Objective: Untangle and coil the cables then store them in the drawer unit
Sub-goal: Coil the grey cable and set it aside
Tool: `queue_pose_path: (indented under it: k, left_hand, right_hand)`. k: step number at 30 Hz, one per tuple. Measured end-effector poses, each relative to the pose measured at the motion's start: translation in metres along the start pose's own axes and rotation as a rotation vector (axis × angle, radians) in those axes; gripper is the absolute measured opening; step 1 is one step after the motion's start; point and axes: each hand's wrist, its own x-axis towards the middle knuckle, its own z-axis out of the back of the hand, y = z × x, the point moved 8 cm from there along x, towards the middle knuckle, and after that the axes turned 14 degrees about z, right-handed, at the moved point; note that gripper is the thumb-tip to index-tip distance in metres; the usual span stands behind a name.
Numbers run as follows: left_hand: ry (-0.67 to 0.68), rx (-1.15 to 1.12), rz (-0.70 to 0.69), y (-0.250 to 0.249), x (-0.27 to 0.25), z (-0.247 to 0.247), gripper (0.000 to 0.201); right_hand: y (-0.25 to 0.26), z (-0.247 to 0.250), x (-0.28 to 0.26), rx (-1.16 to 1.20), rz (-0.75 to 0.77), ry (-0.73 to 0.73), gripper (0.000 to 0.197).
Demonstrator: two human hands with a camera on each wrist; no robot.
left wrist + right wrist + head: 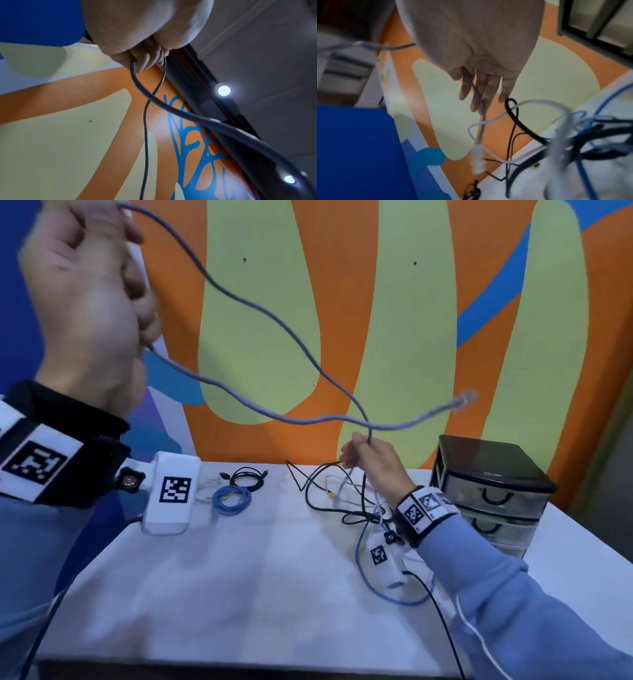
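Note:
My left hand [85, 302] is raised high at the upper left and grips a long grey cable [260, 306] in its fist [147, 56]. One strand sags down to my right hand [366, 453], which pinches it just above the table. The other strand swings out right and ends in a clear plug [464, 398] in the air. In the right wrist view the grey cable [476, 94] runs between the fingers [489, 86]. Below the right hand lies a tangle of black, white and blue cables [346, 505]. The black drawer unit [493, 474] stands at the back right, drawers closed.
A coiled blue cable [231, 499], a coiled black cable [248, 477] and a pale coil [205, 491] lie at the back left of the white table [239, 577]. A blue cable loop [394, 597] reaches toward the front right. A painted wall rises behind.

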Motion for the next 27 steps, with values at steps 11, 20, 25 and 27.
queue_pose_path:
  k: [11, 20, 25, 27]
  left_hand:
    - [-0.183, 0.255, 0.264, 0.092, -0.018, 0.050, 0.033]
    - [0.091, 0.482, 0.781, 0.188, -0.060, 0.032, 0.021]
    - [0.285, 0.645, 0.868, 0.216, -0.083, 0.007, 0.028]
    - [0.385, 0.687, 0.889, 0.225, -0.094, -0.003, 0.031]
  right_hand:
    - [0.021, 0.042, -0.007, 0.436, -0.058, -0.182, 0.035]
    - [0.061, 0.061, -0.007, 0.081, 0.285, -0.267, 0.042]
    - [0.045, 0.059, -0.006, 0.427, 0.004, -0.277, 0.039]
    - [0.051, 0.057, -0.007, 0.411, 0.025, -0.187, 0.035]
